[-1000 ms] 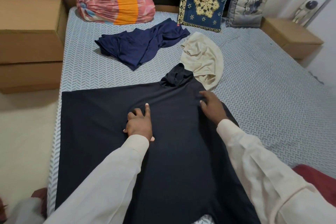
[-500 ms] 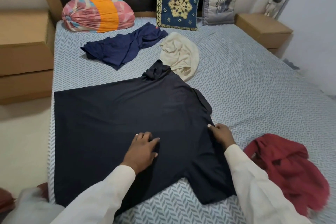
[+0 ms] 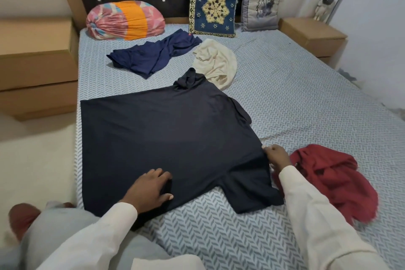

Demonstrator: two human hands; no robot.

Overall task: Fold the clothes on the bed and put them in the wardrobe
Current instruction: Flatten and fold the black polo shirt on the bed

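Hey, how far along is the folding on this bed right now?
Early stage. Done: the black shirt is spread flat on the bed, no fold in it yet. In hand: the left hand presses on its lower part while the right hand pinches its right edge. Remaining: the navy garment, cream garment and red garment lie crumpled, and no wardrobe is in view.

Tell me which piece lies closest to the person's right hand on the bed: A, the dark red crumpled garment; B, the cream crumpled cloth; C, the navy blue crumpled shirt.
A: the dark red crumpled garment lies just beside the right hand, which grips the edge of the spread black T-shirt; the cream crumpled cloth and the navy blue crumpled shirt lie farther up the bed.
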